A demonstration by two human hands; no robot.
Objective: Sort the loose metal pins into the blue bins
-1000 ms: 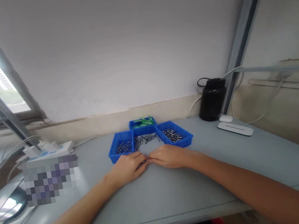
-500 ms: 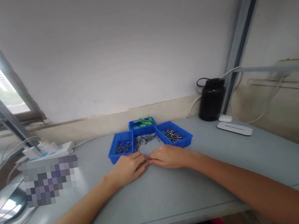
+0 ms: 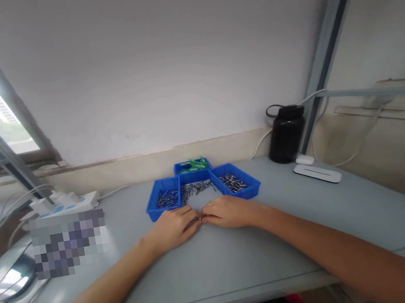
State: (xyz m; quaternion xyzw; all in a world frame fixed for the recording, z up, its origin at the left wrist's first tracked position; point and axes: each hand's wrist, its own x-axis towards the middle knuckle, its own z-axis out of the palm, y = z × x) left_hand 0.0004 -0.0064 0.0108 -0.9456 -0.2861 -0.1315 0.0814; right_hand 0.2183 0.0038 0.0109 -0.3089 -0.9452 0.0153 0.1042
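Note:
My left hand [image 3: 174, 228] and my right hand [image 3: 230, 211] meet fingertip to fingertip over the grey table, in front of the blue bins. Between the pinched fingertips is a small metal piece [image 3: 199, 218], too small to make out fully; both hands are closed on it. A blue bin [image 3: 153, 214] of thin metal parts stands just behind my left hand, and another blue bin [image 3: 250, 192] of metal parts behind my right. Loose metal pieces [image 3: 202, 186] lie between these bins. At the back, a third blue bin [image 3: 193, 176] holds green items.
A black bottle [image 3: 285, 135] stands at the back right beside a white case [image 3: 305, 159] and a flat white device [image 3: 317, 174]. On the left are a power strip [image 3: 79, 204] with cables, a dark shiny device [image 3: 12, 281] and a blurred-out patch.

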